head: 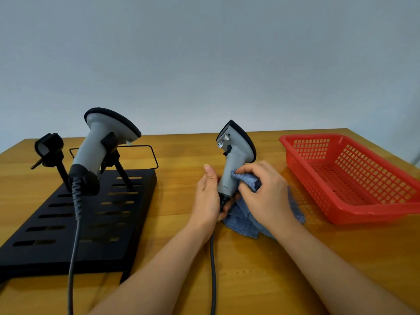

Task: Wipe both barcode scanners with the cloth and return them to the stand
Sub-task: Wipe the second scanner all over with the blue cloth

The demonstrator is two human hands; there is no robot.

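head view: left grip (208,196) holds scanner (235,160) upright by its base; right grip (264,189) beside it pinches blue cloth (246,180) against the handle.

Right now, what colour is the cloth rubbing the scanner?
Blue, with a small bumpy weave; the head view shows the cloth best.

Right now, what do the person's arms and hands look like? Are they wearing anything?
Both arms are bare up to the picture's bottom edge: no sleeves show. The left hand and the right hand wear no gloves, and no rings, watch or bracelet can be seen on the fingers or wrists. The left thumb's nail looks short and unpainted.
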